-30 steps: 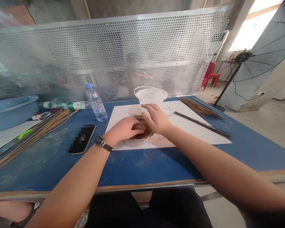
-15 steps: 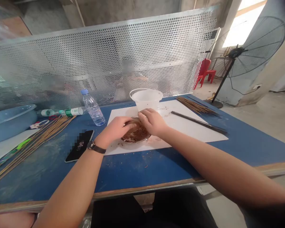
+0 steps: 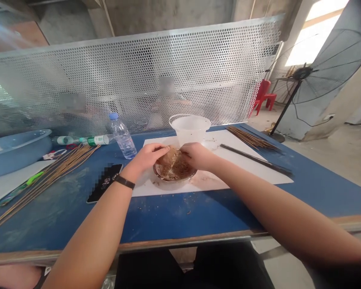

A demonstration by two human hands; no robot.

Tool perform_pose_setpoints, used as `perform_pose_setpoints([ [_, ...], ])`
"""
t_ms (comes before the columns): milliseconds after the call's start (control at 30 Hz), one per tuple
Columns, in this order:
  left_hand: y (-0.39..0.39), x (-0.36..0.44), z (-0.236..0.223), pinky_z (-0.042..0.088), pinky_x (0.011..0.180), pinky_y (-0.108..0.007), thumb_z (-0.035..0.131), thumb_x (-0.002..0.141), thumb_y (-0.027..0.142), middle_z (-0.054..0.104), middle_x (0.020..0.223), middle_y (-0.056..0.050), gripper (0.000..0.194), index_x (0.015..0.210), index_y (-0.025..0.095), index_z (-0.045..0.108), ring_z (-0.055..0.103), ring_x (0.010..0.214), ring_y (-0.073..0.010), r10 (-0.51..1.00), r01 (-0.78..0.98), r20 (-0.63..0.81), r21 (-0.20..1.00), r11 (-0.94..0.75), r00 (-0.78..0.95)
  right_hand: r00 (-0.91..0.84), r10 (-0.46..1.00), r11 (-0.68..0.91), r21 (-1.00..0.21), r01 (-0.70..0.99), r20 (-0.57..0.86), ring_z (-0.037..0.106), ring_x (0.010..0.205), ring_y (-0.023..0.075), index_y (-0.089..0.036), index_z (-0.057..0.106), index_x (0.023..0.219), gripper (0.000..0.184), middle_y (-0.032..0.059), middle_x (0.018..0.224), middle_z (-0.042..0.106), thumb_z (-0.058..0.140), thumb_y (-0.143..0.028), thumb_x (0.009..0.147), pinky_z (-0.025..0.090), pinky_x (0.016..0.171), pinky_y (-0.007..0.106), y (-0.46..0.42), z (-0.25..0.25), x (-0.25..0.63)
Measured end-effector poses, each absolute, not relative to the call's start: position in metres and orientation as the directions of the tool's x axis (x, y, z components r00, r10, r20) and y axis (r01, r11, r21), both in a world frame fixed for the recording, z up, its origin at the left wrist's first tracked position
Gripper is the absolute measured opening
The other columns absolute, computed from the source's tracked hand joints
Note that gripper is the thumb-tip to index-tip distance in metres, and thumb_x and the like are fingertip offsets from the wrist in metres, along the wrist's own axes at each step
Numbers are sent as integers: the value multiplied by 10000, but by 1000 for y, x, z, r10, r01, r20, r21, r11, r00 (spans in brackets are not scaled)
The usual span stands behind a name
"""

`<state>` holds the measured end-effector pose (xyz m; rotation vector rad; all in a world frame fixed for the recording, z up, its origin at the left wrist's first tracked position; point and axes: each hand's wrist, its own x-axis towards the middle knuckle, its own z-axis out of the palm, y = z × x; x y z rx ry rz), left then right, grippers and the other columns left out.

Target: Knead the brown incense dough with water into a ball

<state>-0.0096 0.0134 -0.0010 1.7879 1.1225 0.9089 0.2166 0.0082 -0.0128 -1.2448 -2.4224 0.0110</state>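
left hand point(image 3: 147, 157): grip narrow, fingers curved over the top of a lump of brown paste point(image 3: 167, 156) and holding it against the near-left side of the bowl's contents.

right hand point(image 3: 197, 155): grip narrow, fingertips pressed to the right side of the same lump, just above the bowl's rim. the two hands are close together, nearly meeting over the lump.

the lump sits inside a shallow glass bowl point(image 3: 175, 176), with loose, crumbly brown residue coating the bowl's floor. the bowl rests on a white board point(image 3: 171, 188) lying on a blue table point(image 3: 168, 216), with brown crumbs scattered on both.

just behind the bowl stands a translucent plastic jug point(image 3: 190, 128). to the right on the board lies a dark rod point(image 3: 255, 159), and beyond it a bundle of thin sticks point(image 3: 252, 138). to the left: a phone point(image 3: 105, 182) face up beside the board, a water bottle point(image 3: 123, 136) upright, a second bundle of thin sticks point(image 3: 57, 172), and a pale blue basin point(image 3: 15, 152). a watch point(image 3: 124, 182) is on the left wrist. two blurred people point(image 3: 165, 96) sit behind a perforated metal screen point(image 3: 138, 76).
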Motion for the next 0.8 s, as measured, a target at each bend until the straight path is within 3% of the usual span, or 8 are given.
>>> perform_pose_setpoints([
  [167, 18, -7, -6, 517, 618, -269, 675, 835, 453, 727, 1064, -74, 309, 1025, 214, 722, 667, 906, -215, 972, 139, 34, 988, -68, 231, -519, 808, 580, -217, 785, 279, 678, 937, 258, -171, 754, 1036, 258, 102, 1018, 768, 537, -139, 900, 482, 812, 341, 9, -7, 215],
  [333, 22, -3, -6, 534, 592, -288, 613, 886, 449, 734, 886, -67, 286, 943, 187, 713, 672, 744, -196, 979, -97, -37, 994, 57, 199, -657, 747, 665, -158, 730, 103, 653, 842, 245, -192, 751, 926, 168, 94, 985, 729, 752, -312, 807, 472, 714, 329, 6, -5, 198],
  [500, 22, 0, -5, 587, 735, -346, 625, 903, 497, 742, 859, -87, 333, 898, 172, 698, 712, 815, -223, 956, -234, -75, 961, 145, 284, -638, 769, 630, -127, 766, -28, 543, 594, 171, -215, 757, 771, 38, 31, 688, 671, 738, -232, 800, 376, 566, 303, 4, -6, 183],
  [600, 19, 5, -7, 585, 750, -346, 671, 870, 414, 742, 871, -70, 241, 906, 177, 693, 707, 814, -213, 949, -272, -69, 949, 157, 307, -612, 790, 601, -153, 784, -28, 516, 554, 157, -219, 777, 738, 62, 20, 652, 671, 743, -173, 762, 359, 541, 303, 4, -7, 182],
  [800, 11, 13, -4, 564, 718, -321, 668, 832, 294, 716, 807, -48, 123, 855, 173, 671, 670, 731, -181, 948, -315, -86, 931, 187, 308, -573, 816, 567, -294, 769, 74, 628, 688, 185, -218, 806, 820, 140, 19, 793, 758, 730, -127, 747, 439, 620, 293, 0, -5, 196],
])
